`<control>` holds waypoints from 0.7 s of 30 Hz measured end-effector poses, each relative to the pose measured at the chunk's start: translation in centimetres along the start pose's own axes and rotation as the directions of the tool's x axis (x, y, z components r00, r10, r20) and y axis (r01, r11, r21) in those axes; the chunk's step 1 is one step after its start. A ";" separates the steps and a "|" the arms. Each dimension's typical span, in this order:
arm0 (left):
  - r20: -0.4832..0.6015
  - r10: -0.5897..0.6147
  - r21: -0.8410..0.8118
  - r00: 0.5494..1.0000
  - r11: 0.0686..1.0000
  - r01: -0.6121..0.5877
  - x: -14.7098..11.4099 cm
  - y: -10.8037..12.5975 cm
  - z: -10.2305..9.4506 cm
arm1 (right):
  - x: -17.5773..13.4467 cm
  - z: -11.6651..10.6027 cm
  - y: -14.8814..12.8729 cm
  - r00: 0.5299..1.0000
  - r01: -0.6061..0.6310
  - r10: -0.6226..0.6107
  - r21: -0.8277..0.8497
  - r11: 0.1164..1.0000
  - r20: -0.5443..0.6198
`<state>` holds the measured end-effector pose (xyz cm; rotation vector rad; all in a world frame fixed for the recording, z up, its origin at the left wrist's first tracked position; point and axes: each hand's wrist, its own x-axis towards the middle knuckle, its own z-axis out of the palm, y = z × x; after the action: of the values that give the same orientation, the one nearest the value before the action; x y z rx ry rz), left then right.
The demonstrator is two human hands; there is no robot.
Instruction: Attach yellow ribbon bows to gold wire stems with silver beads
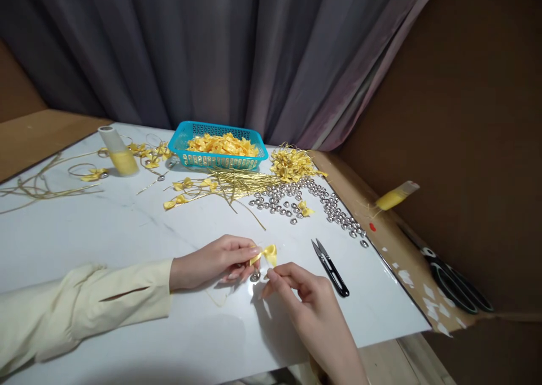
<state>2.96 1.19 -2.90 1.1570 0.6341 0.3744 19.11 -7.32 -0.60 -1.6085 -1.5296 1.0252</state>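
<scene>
My left hand (228, 259) is closed, thumb and fingers pinching a small yellow ribbon bow (270, 254) by its left side. Just under the bow, at the left fingertips, is a round silver bead (254, 276). My right hand (302, 294) is closed in a pinch right below the bow; whatever sits between its thumb and forefinger is too small to make out. To the right of that hand lies a pair of black thread snips (330, 267), blades pointing away from me.
A blue basket (220, 162) of yellow bows stands at the back, near gold cords (241, 184) and a heap of corded bows (292, 163). Many silver beads (339, 211) lie scattered. Thread spools (121, 153) and large scissors (453, 283) flank the white tabletop (127, 244).
</scene>
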 end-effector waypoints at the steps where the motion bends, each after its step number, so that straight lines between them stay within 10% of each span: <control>1: -0.002 0.000 0.000 1.000 1.000 0.000 0.0 0.0 0.0 | 0.0 0.0 0.0 1.000 -0.007 0.007 -0.007 1.000 0.006; 15: 0.000 0.021 0.032 1.000 0.999 -0.021 -0.1 -0.4 0.0 | 0.2 -0.1 0.0 0.999 -0.014 0.014 0.013 1.000 0.037; 21: -0.031 0.073 0.292 0.997 0.955 -0.060 -0.5 -0.7 0.2 | 0.3 0.0 -0.2 0.997 -0.043 0.041 0.024 0.999 0.061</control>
<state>2.70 0.50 -3.36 1.4577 0.7037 0.3710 19.01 -7.01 -0.49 -1.6110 -1.5222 1.1215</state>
